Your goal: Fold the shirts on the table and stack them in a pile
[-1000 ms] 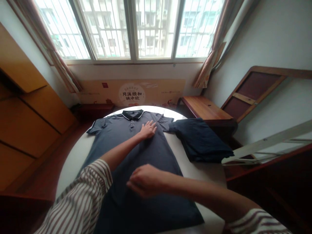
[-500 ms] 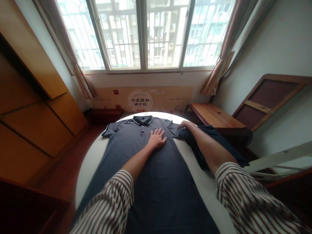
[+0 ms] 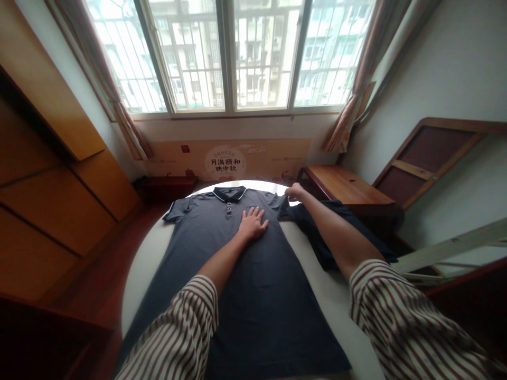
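A dark grey polo shirt (image 3: 222, 258) with a black, white-edged collar lies spread front side up on a round white table (image 3: 144, 258). Its collar points away from me and its buttons are at the neck. My left hand (image 3: 253, 224) rests flat on the chest, fingers spread. At the shirt's right sleeve end, my right hand (image 3: 295, 192) is closed in a pinch on the hem, lifting it a little off the table. The left-side sleeve (image 3: 177, 210) lies flat.
Dark folded clothing (image 3: 317, 232) lies on the table's right side, beneath my right forearm. Beyond stand a low wooden table (image 3: 348, 184) and a leaning framed panel (image 3: 428, 153). Wooden cabinets (image 3: 59, 200) line the left; a barred window (image 3: 229, 58) is ahead.
My right hand has moved slightly up and left, raising the sleeve's hem with it. My left hand keeps its place on the chest. The view has shifted slightly.
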A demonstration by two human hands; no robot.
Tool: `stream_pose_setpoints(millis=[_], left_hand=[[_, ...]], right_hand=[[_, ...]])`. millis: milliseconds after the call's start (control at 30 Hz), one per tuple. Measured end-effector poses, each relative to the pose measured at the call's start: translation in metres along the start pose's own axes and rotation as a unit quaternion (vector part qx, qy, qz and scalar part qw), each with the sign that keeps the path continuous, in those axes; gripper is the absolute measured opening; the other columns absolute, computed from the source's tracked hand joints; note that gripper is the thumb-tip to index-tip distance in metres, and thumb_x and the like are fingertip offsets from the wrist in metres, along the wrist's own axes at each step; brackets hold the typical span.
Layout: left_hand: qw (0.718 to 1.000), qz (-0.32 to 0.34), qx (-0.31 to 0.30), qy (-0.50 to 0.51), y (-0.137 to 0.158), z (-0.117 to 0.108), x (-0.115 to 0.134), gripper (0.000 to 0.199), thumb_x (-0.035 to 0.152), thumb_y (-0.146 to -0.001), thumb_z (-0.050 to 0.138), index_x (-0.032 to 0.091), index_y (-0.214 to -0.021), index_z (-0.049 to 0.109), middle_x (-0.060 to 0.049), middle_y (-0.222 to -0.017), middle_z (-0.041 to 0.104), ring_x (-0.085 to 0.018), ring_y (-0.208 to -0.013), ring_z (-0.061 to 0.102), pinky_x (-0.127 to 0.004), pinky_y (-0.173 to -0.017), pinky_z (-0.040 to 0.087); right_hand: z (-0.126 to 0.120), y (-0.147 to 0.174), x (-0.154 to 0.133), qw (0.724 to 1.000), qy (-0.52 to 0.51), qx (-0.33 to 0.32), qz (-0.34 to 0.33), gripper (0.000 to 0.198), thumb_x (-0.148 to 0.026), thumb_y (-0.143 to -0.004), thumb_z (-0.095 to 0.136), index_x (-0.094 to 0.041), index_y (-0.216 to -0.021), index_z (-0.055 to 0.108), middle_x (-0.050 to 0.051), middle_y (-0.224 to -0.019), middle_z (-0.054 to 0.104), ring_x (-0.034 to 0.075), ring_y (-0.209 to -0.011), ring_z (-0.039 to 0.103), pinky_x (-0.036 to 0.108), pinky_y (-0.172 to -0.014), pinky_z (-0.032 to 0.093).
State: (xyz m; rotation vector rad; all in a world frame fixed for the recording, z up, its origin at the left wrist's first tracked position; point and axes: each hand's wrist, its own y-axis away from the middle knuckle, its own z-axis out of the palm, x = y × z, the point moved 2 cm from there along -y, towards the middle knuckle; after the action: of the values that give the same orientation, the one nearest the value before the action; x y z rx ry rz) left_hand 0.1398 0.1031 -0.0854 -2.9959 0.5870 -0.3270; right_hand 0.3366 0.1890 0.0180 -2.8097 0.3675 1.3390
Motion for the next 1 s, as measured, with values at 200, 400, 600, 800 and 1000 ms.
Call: stream_pose_setpoints(millis=[200,400,600,800,1000], left_hand=[[1.0,-0.004,-0.006,0.003,-0.002,-0.001,0.0,0.069,0.058,-0.096,0.027,0.021,-0.153,0.032,-0.008,-0.162,0.026,-0.027,-0.149,0.019,-0.056,-0.12,0.014],[1.0,0.005,-0.01,0.009,0.001,-0.005,0.002,0.065,0.056,-0.097,0.029,0.019,-0.149,0.038,-0.011,-0.16,0.029,-0.029,-0.149,0.02,-0.056,-0.119,0.014],[0.998,-0.027,0.049,0.03,0.005,-0.007,0.004,0.058,0.051,-0.094,0.043,0.013,-0.138,0.046,-0.016,-0.145,0.047,-0.029,-0.139,0.037,-0.048,-0.118,0.023],[0.988,-0.078,0.128,0.044,0.01,-0.01,0.001,0.059,0.034,-0.09,0.052,0.018,-0.146,0.04,-0.015,-0.148,0.041,-0.029,-0.136,0.04,-0.042,-0.112,0.034],[0.994,-0.041,0.092,0.032,0.009,-0.011,0.003,0.047,0.027,-0.091,0.046,0.02,-0.137,0.056,-0.011,-0.15,0.044,-0.027,-0.137,0.039,-0.044,-0.115,0.032]], right_hand=[[-0.001,0.003,-0.037,0.997,0.003,0.035,-0.068,0.054,-0.015,-0.081,0.07,-0.012,-0.129,0.043,0.014,-0.117,0.057,0.02,-0.089,0.064,0.025,-0.061,0.056],[0.036,0.018,-0.057,0.986,0.025,-0.098,-0.13,0.05,-0.017,-0.08,0.074,-0.015,-0.123,0.048,0.006,-0.089,0.066,0.015,-0.068,0.065,0.03,-0.062,0.06],[0.045,0.007,-0.03,0.977,0.136,-0.144,-0.082,0.03,-0.023,-0.09,0.067,-0.008,-0.114,0.059,0.01,-0.091,0.068,0.018,-0.072,0.067,0.039,-0.07,0.06],[0.059,-0.015,-0.007,0.959,0.232,-0.121,-0.113,0.036,-0.035,-0.095,0.06,-0.018,-0.126,0.057,0.01,-0.126,0.059,0.022,-0.105,0.062,0.043,-0.087,0.055],[0.074,-0.03,-0.001,0.942,0.286,-0.102,-0.145,0.035,-0.035,-0.095,0.06,-0.018,-0.125,0.058,0.01,-0.126,0.059,0.023,-0.106,0.062,0.044,-0.088,0.054]])
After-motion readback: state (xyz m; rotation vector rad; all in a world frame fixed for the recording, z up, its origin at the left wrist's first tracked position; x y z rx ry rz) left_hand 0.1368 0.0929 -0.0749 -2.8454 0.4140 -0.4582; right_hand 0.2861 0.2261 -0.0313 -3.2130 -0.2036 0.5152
